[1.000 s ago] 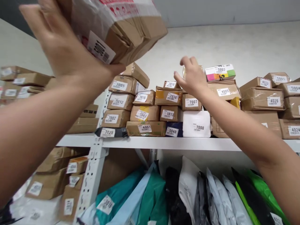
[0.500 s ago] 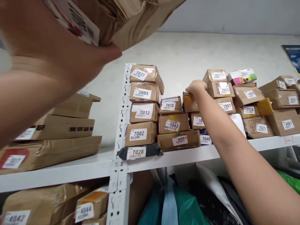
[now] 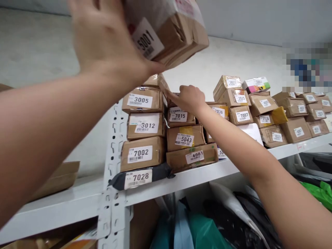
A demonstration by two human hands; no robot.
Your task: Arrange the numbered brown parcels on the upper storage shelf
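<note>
Where wall shows, the left hand holds box 5001 — edges seemingly clear.

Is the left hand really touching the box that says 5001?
Touching. The head view shows the left hand holding the 5001 box, its thumb against the box's lower edge.

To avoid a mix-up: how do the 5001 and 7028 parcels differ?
The 5001 parcel is held up in the left hand; the 7028 parcel lies on the shelf. The 5001 parcel is brown with pale wrap; the 7028 parcel is black. The 5001 parcel looks boxy, the 7028 parcel flatter. Both bear white labels.
</note>
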